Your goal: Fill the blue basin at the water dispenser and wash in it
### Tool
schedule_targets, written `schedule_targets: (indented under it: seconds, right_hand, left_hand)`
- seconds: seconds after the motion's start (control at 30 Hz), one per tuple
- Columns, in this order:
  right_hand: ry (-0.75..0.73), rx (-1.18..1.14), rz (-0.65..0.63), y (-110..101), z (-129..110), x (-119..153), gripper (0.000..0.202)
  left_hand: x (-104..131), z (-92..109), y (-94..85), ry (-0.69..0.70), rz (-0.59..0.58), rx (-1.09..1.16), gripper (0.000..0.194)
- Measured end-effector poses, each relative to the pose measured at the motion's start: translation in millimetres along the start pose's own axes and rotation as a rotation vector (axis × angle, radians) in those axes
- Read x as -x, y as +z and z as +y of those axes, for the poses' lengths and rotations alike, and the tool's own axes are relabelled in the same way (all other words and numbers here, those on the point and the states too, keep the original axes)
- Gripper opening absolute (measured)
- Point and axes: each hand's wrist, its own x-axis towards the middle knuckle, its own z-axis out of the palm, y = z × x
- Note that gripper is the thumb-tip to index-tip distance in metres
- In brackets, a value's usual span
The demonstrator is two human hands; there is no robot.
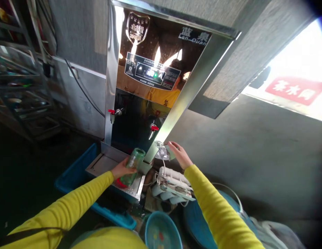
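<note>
A clear green bottle (pixel 135 162) with a red base is held in my left hand (pixel 123 168), tilted over the metal drip tray (pixel 100 166). My right hand (pixel 179 155) reaches up beside the dispenser's right edge, its fingers at a clear, shiny plastic item (pixel 162 150) and something pale green; whether it grips them is hard to tell. Two taps with red handles, one on the left (pixel 114 114) and one on the right (pixel 153 130), stick out from the dark panel of the water dispenser (pixel 147 41). The bottle's mouth is below the right tap, not touching it.
White filter cylinders (pixel 173 180) stand right of the tray. A blue-green basin (pixel 163 230) and a large blue tub (pixel 199 221) are below. Blue crates (pixel 72 173) lie around the tray. A metal rack (pixel 26 90) stands at the left, with a grey wall at the right.
</note>
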Motion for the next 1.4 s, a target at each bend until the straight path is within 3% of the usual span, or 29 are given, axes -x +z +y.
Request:
schedule_targets:
  seconds: [0.13,0.23,0.4,0.6,0.9,1.1,1.4]
  right_hand:
    - [0.084,0.172,0.071,-3,13,-15,0.043]
    - [-0.024,0.398,0.058,-6,6,-25,0.029]
    - [-0.307,0.966,0.007,-7,-38,-36,0.019]
    - [-0.431,1.399,-0.005,5,-91,-56,0.048]
    - [-0.5,1.504,-0.058,25,-114,-71,0.044]
    - [-0.451,1.514,-0.013,22,-117,-74,0.052]
    - [-0.338,1.528,0.031,22,-122,-100,0.057]
  left_hand:
    - [-35,-10,-13.0,0.044,0.06,-0.034,0.069]
    - [-65,-16,-17.0,0.123,0.073,-0.101,0.067]
    - [-107,-17,-16.2,0.23,0.09,-0.185,0.063]
    - [-135,-6,-10.1,0.285,0.088,-0.256,0.058]
    - [-146,4,-2.5,0.391,0.066,-0.321,0.062]
    - [-150,4,-0.7,0.424,0.039,-0.334,0.062]
    - [-151,-2,1.1,0.403,0.007,-0.303,0.063]
